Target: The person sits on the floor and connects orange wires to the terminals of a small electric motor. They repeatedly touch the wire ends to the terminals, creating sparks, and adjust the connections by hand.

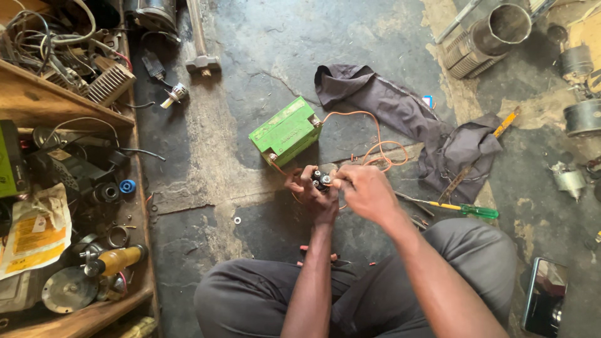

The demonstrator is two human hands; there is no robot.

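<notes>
My left hand point(308, 191) grips a small dark cylindrical part with metal terminals point(321, 180), held just above the concrete floor. My right hand point(365, 191) pinches at the top of that same part, fingertips on one terminal. Just beyond my hands lies a green box-shaped battery point(285, 130). Thin orange wire point(375, 145) runs from the battery's corner, loops on the floor and comes back toward my hands. My knees in grey trousers frame the bottom of the view.
A dark grey cloth point(400, 112) lies right of the battery. A screwdriver with a green and yellow handle point(466, 209) rests by my right knee. Wooden shelves point(69, 106) crammed with parts line the left. Metal cylinders point(485, 34) and motors sit at the upper right; a phone point(544, 297) lies lower right.
</notes>
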